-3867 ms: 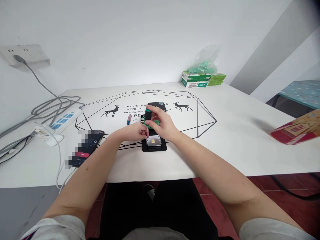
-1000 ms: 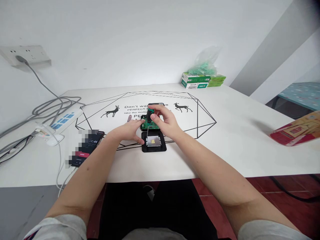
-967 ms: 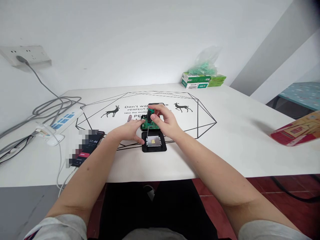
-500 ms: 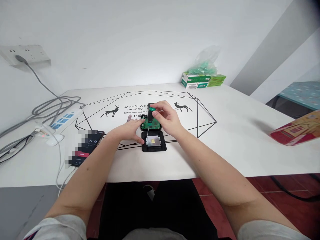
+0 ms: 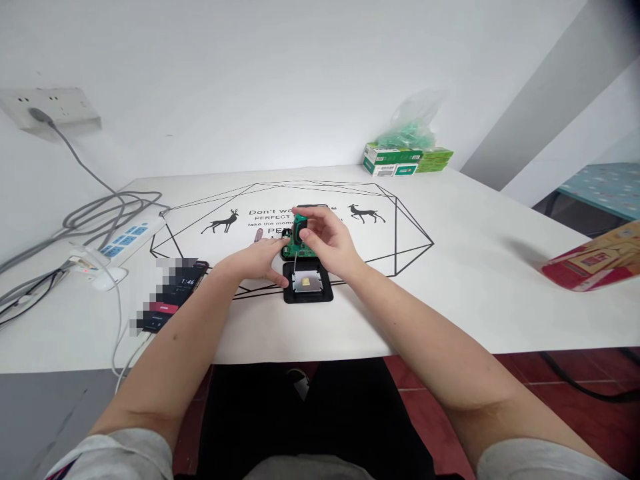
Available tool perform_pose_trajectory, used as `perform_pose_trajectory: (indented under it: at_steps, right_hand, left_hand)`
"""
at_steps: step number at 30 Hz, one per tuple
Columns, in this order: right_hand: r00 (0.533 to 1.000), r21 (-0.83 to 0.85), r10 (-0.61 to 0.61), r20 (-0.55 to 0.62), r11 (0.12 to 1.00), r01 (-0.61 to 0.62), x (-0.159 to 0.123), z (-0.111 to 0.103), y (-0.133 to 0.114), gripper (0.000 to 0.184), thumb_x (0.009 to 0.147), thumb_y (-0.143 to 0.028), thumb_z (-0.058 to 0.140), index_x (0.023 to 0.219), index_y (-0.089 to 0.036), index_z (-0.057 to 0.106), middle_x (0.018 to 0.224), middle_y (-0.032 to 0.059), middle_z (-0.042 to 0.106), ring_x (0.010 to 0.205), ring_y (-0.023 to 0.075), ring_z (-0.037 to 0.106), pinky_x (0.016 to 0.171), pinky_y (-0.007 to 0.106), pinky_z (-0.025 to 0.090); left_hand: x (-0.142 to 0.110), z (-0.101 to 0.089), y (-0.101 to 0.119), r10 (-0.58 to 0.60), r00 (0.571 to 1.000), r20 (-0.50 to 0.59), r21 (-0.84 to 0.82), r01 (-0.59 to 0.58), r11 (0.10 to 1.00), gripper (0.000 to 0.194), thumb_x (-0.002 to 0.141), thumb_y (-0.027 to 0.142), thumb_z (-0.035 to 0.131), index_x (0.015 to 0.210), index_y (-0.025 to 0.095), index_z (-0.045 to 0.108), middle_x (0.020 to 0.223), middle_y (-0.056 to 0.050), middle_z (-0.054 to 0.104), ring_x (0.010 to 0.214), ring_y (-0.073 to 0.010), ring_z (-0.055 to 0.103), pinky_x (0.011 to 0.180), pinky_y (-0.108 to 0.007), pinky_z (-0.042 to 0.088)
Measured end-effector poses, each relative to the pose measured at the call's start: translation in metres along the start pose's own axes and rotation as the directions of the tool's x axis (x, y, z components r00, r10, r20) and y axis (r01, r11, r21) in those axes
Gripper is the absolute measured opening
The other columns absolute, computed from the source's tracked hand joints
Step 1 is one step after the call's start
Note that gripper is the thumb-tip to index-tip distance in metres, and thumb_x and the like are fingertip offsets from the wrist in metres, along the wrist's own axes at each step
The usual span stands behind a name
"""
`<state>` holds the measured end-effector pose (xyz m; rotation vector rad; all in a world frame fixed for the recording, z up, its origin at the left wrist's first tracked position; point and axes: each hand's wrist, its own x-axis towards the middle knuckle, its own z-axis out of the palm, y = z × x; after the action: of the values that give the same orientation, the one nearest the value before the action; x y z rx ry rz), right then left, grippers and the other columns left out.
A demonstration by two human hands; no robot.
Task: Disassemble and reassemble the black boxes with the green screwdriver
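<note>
My right hand (image 5: 333, 243) is closed around the green and black handle of a screwdriver (image 5: 300, 228). Its thin shaft points down to the upper left corner of a silver metal plate (image 5: 313, 285), which has a small yellowish square on it. That plate lies in a black square cover (image 5: 309, 299). Just behind the cover is a green circuit board (image 5: 295, 253) in a black housing, partly hidden by my right hand. My left hand (image 5: 256, 260) has thumb and fingers spread, thumb at the cover's left edge and fingertips at the board's left side.
A phone (image 5: 183, 290) lies left of my left forearm. Further left are a power strip (image 5: 133, 239) and tangled grey cables (image 5: 103, 210). Green and white boxes (image 5: 393, 160) with a plastic bag stand at the back. A red and tan package (image 5: 590, 260) sits at right.
The screwdriver's handle has turned and tilted slightly left as my right hand's fingers shifted on it. My left hand, the board and the cover stay in place.
</note>
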<state>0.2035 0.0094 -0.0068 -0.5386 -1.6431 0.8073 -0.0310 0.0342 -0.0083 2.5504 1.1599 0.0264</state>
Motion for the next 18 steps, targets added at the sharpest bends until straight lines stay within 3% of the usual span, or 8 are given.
perform_pose_trajectory:
  at_steps: [4,10,14,18]
  right_hand:
    - [0.999,-0.07,-0.02,0.043,0.997,0.023,0.001,-0.004,-0.001,0.033,0.104,-0.044,0.062,0.134,-0.032,0.067,0.137,0.0091,0.074,0.119,0.0266,0.071,0.099,0.05,0.062]
    - [0.997,-0.223,-0.071,0.025,0.972,0.075,0.004,-0.007,0.004,0.038,0.098,-0.047,0.074,0.133,-0.031,0.07,0.116,0.0068,0.07,0.096,0.0229,0.065,0.085,0.043,0.06]
    - [0.998,-0.201,-0.064,0.003,0.977,0.063,0.005,-0.009,0.005,0.04,0.1,-0.053,0.071,0.135,-0.033,0.072,0.104,0.0047,0.066,0.094,0.0226,0.063,0.086,0.044,0.06]
    - [0.999,-0.164,-0.042,-0.004,0.986,0.04,0.006,-0.011,0.003,0.036,0.108,-0.055,0.058,0.131,-0.033,0.075,0.104,0.0054,0.068,0.101,0.0241,0.066,0.093,0.048,0.06]
  left_hand:
    - [-0.001,-0.003,0.001,-0.008,1.0,0.019,-0.015,0.008,1.0,0.11,0.081,0.075,0.08,0.169,0.025,0.038,0.157,-0.017,0.064,0.157,-0.0472,0.045,0.135,-0.066,0.006]
    - [0.002,0.002,-0.003,-0.016,1.0,0.009,-0.007,0.016,1.0,0.113,0.08,0.073,0.082,0.17,0.023,0.036,0.161,-0.017,0.061,0.156,-0.0452,0.047,0.135,-0.064,0.0]
    - [0.002,0.001,-0.002,0.002,1.0,0.005,-0.009,-0.002,1.0,0.113,0.082,0.072,0.08,0.172,0.023,0.033,0.162,-0.019,0.06,0.158,-0.045,0.044,0.135,-0.064,0.0]
    - [-0.001,0.0,-0.001,-0.016,1.0,0.01,-0.035,0.017,0.999,0.114,0.081,0.073,0.081,0.173,0.027,0.031,0.167,-0.018,0.056,0.161,-0.0474,0.04,0.135,-0.065,0.009]
